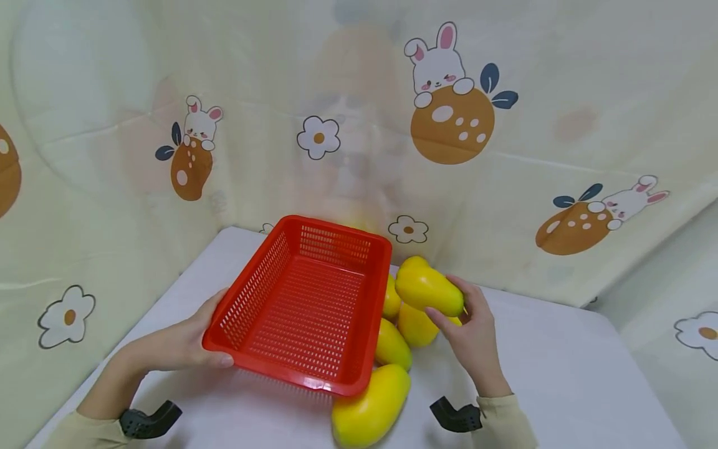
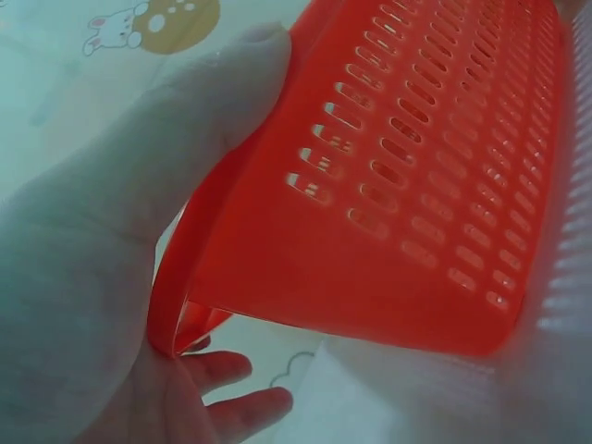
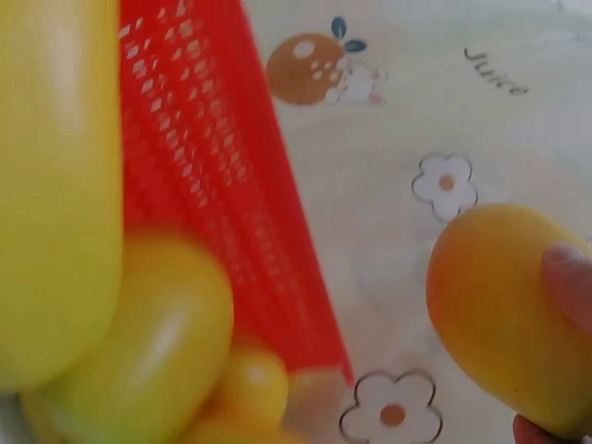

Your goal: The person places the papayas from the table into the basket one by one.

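A red plastic basket point(image 1: 305, 312) with slotted sides is tilted toward me, its inside bare. My left hand point(image 1: 187, 340) grips its left rim near the front corner; in the left wrist view the thumb point(image 2: 231, 83) lies along the basket's side point(image 2: 370, 231). My right hand point(image 1: 468, 330) holds a yellow mango point(image 1: 429, 290) between thumb and fingers, to the right of the basket. The same mango point(image 3: 504, 314) shows at the right of the right wrist view. Several more mangoes point(image 1: 373, 405) lie on the table along the basket's right side, partly hidden by it.
The white table point(image 1: 561, 374) stretches to the right of the mangoes. Behind it hangs a cream curtain point(image 1: 252, 75) printed with rabbits, fruit and flowers. A black wrist strap piece point(image 1: 148, 421) sits on each forearm.
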`<state>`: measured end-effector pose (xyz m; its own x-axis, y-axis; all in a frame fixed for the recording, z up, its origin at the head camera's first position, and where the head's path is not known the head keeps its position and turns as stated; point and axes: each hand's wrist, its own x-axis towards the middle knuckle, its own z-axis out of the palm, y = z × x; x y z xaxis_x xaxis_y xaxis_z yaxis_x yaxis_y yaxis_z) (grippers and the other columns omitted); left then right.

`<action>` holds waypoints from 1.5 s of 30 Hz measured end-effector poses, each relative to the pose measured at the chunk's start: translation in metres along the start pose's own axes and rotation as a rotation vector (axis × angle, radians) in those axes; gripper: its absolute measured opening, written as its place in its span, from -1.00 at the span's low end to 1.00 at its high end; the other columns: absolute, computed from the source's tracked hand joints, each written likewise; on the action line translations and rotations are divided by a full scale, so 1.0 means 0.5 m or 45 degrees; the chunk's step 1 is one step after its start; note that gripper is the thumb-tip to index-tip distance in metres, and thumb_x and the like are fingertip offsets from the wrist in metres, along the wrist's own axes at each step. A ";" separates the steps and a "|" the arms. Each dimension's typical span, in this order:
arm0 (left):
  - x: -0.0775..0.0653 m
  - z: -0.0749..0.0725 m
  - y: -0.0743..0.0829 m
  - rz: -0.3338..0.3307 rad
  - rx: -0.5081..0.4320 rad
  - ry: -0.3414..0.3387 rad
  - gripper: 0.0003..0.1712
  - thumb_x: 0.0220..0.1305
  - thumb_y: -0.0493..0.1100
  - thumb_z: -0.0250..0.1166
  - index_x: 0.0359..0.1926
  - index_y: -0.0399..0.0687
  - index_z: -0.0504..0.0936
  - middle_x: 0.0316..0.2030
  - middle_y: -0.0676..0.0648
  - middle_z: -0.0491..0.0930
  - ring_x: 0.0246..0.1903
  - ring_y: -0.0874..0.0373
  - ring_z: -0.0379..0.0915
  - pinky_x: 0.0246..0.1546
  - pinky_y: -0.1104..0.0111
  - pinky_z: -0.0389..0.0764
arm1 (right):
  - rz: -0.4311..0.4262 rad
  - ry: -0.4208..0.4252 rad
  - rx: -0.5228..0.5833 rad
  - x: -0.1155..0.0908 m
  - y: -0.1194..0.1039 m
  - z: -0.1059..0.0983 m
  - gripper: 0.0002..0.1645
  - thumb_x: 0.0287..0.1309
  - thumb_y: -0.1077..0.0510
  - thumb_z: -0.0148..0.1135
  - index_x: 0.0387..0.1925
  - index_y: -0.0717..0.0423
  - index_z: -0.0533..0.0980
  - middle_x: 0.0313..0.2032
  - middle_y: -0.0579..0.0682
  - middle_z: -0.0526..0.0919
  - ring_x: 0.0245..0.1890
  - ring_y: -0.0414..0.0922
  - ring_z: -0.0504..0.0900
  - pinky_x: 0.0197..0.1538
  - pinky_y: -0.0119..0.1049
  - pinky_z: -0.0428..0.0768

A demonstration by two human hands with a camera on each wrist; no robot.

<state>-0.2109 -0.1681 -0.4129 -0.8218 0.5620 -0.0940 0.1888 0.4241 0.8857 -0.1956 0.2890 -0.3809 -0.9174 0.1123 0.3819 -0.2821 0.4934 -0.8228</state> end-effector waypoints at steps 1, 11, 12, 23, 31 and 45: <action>0.002 0.003 0.000 0.004 -0.008 -0.005 0.29 -0.04 0.00 0.45 0.45 0.11 -0.33 0.26 -0.15 0.13 0.20 -0.15 0.15 -0.21 0.34 0.65 | -0.001 -0.007 0.007 -0.001 -0.005 0.005 -0.27 0.06 0.14 0.38 0.28 -0.04 0.32 0.07 -0.17 0.36 -0.04 -0.25 0.42 -0.01 -0.69 0.45; -0.020 0.004 -0.016 -0.062 -0.009 0.060 0.32 -0.03 0.00 0.44 0.47 0.16 -0.39 0.32 -0.13 0.04 0.22 -0.14 0.12 -0.22 0.35 0.65 | -0.071 -0.080 -0.101 -0.019 -0.033 0.066 -0.24 -0.02 0.05 0.45 0.24 -0.10 0.36 0.10 -0.10 0.42 -0.06 -0.22 0.41 0.00 -0.51 0.52; -0.022 0.004 -0.017 -0.067 0.003 0.068 0.34 -0.03 0.02 0.43 0.47 0.16 -0.41 0.33 -0.14 0.01 0.22 -0.15 0.12 -0.22 0.35 0.65 | -0.102 -0.095 -0.126 -0.022 -0.035 0.073 -0.23 -0.04 0.04 0.46 0.24 -0.08 0.37 0.10 -0.08 0.43 -0.06 -0.21 0.42 0.00 -0.44 0.55; -0.031 0.019 -0.008 -0.062 -0.044 0.087 0.35 -0.02 -0.01 0.44 0.47 0.20 -0.44 0.32 -0.14 -0.01 0.20 -0.16 0.12 -0.25 0.34 0.66 | -0.205 -0.193 -0.177 -0.044 -0.043 0.113 -0.22 -0.09 0.05 0.48 0.22 -0.14 0.38 0.10 -0.13 0.39 0.03 -0.19 0.46 0.12 -0.17 0.55; -0.026 0.031 -0.002 -0.026 -0.051 0.136 0.37 -0.06 0.00 0.46 0.46 0.29 -0.43 0.32 -0.09 0.02 0.19 -0.16 0.15 -0.27 0.33 0.67 | -0.337 -0.190 -0.271 -0.053 -0.057 0.118 -0.24 -0.08 0.06 0.48 0.21 -0.10 0.40 0.13 -0.10 0.39 0.10 -0.16 0.45 0.15 -0.20 0.53; -0.007 0.042 -0.002 0.019 -0.087 0.142 0.37 -0.08 0.00 0.48 0.46 0.33 -0.40 0.31 -0.05 0.05 0.19 -0.17 0.17 -0.28 0.32 0.68 | -0.407 -0.360 -0.319 -0.067 -0.063 0.129 -0.17 -0.09 0.11 0.49 0.26 -0.12 0.37 0.16 -0.15 0.37 0.13 -0.17 0.45 0.13 -0.23 0.54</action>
<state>-0.1972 -0.1556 -0.4229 -0.8746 0.4838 -0.0326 0.1677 0.3649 0.9158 -0.1740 0.2140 -0.3947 -0.8460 -0.2997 0.4409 -0.5174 0.6610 -0.5435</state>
